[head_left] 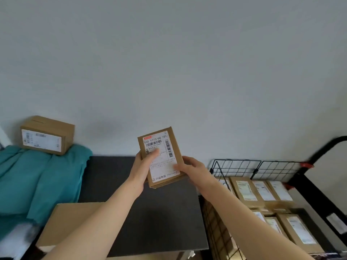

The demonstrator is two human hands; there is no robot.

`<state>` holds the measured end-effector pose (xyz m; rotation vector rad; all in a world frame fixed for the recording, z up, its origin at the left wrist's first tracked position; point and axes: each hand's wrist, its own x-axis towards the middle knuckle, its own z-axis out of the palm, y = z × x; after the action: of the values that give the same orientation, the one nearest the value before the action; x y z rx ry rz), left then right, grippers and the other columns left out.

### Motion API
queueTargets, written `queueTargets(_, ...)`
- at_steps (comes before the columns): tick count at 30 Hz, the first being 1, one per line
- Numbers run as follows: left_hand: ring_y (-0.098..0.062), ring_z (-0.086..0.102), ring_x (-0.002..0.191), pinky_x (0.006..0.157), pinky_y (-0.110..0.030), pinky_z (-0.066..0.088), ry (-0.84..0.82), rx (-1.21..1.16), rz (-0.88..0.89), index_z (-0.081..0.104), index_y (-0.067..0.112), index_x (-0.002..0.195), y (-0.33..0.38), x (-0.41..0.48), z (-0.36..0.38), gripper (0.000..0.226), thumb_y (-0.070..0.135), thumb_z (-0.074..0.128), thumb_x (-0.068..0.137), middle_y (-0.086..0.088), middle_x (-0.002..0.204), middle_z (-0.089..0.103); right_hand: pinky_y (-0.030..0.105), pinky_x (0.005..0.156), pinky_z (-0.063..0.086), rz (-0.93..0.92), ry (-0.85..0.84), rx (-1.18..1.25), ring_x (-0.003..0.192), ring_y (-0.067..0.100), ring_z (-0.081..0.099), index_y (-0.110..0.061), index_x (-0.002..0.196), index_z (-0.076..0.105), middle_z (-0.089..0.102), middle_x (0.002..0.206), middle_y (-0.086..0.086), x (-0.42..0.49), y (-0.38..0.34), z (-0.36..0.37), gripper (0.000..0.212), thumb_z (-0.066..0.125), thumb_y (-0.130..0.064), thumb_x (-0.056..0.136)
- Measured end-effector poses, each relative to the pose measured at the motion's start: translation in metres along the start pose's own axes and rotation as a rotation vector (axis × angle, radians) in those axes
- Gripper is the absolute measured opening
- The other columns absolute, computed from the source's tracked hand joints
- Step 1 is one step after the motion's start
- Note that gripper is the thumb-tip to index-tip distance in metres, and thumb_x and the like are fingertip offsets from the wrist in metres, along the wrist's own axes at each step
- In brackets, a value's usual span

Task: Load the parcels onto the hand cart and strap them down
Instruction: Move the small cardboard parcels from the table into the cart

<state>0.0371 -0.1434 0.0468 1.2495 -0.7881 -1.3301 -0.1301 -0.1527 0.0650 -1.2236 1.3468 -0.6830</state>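
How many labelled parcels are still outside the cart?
2. The held parcel is gripped by the left hand and right hand above the dark table; the second parcel sits on the teal cloth, far left. The plain cardboard at lower left shows no label.

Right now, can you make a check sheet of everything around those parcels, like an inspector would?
Surface: dark tabletop under the arms.
Job's things: held parcel, label facing the camera, above the table; loaded parcels packed label-up in the hand cart on the right; waiting parcel on the teal cloth, far left.
Clutter: teal cloth; flat cardboard on the table's near-left corner.
Grips: left grip and right grip both hold the held parcel by its sides.
Cables: nothing seen.
Surroundings: plain pale wall.
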Motion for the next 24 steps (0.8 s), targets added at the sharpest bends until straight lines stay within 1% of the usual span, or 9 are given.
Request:
queueTargets(4,-0.016,0.062,0.1,0.088,-0.041,0.05,-0.074,0.046,-0.045,0.05,0.028,0.121,-0.034,-0.013,0.089,0.04,0.038,0.064,0.085,0.004,0.114,0.065,0.033,0.097,0.048,0.029,0.097,0.004,0.103,0.014,0.064,-0.023,0.137,0.048,0.068,0.114,-0.001,-0.027,0.042,-0.083,0.062,0.071,-0.028,0.08)
queueTargets(6,-0.016,0.063,0.098,0.087,-0.039,0.05,-0.102,0.073,-0.05,0.051,0.028,0.115,-0.05,-0.018,0.128,0.033,0.034,0.065,0.085,0.002,0.112,0.065,0.029,0.089,0.052,0.039,0.128,0.011,0.102,0.014,0.064,-0.021,0.136,0.048,0.067,0.114,-0.001,-0.04,0.059,-0.117,0.058,0.069,-0.023,0.082)
queueTargets(8,-0.017,0.062,0.1,0.087,-0.038,0.051,-0.148,0.109,-0.065,0.05,0.026,0.121,-0.066,-0.02,0.165,0.039,0.034,0.065,0.085,0.002,0.116,0.064,0.024,0.08,0.053,0.052,0.154,0.022,0.099,0.014,0.065,-0.019,0.134,0.049,0.067,0.113,-0.001,-0.049,0.075,-0.15,0.053,0.066,-0.017,0.084)
queueTargets(11,-0.008,0.06,0.09,0.068,-0.025,0.047,-0.213,0.171,-0.112,0.045,0.024,0.127,-0.088,-0.019,0.214,0.046,0.033,0.064,0.086,0.006,0.109,0.063,0.024,0.078,0.055,0.079,0.198,0.062,0.095,0.014,0.066,-0.018,0.128,0.051,0.067,0.108,-0.002,-0.058,0.095,-0.196,0.045,0.064,-0.012,0.085)
queueTargets(14,-0.002,0.056,0.081,0.061,-0.02,0.041,-0.287,0.241,-0.148,0.049,0.032,0.107,-0.103,-0.008,0.255,0.024,0.028,0.062,0.088,0.013,0.092,0.061,0.021,0.068,0.054,0.103,0.257,0.101,0.091,0.014,0.066,-0.019,0.129,0.051,0.067,0.109,0.0,-0.055,0.111,-0.233,0.044,0.061,-0.007,0.087)
queueTargets(16,-0.002,0.058,0.083,0.063,-0.02,0.041,-0.342,0.276,-0.158,0.053,0.035,0.096,-0.113,0.006,0.277,0.014,0.027,0.062,0.088,0.013,0.094,0.063,0.026,0.07,0.057,0.124,0.302,0.115,0.089,0.015,0.067,-0.018,0.13,0.05,0.067,0.107,0.001,-0.047,0.12,-0.254,0.045,0.06,-0.008,0.087)
queueTargets(17,-0.005,0.06,0.087,0.067,-0.022,0.043,-0.37,0.288,-0.169,0.054,0.036,0.097,-0.119,0.015,0.289,0.014,0.028,0.063,0.088,0.011,0.099,0.066,0.029,0.074,0.058,0.139,0.329,0.123,0.09,0.017,0.067,-0.018,0.132,0.05,0.067,0.108,0.002,-0.042,0.124,-0.265,0.046,0.06,-0.009,0.088)
queueTargets(21,-0.017,0.06,0.105,0.096,-0.042,0.044,-0.482,0.32,-0.293,0.054,0.031,0.12,-0.143,0.051,0.34,0.038,0.037,0.064,0.085,0.002,0.117,0.065,0.028,0.072,0.058,0.235,0.424,0.154,0.093,0.019,0.067,-0.018,0.134,0.047,0.066,0.111,0.004,-0.024,0.137,-0.314,0.048,0.06,-0.01,0.089)
queueTargets(24,-0.018,0.058,0.108,0.102,-0.046,0.041,-0.531,0.345,-0.359,0.052,0.032,0.122,-0.163,0.07,0.378,0.041,0.041,0.064,0.084,0.004,0.117,0.064,0.036,0.08,0.058,0.313,0.479,0.129,0.095,0.022,0.067,-0.019,0.137,0.045,0.066,0.113,0.005,-0.009,0.151,-0.352,0.051,0.06,-0.013,0.089)
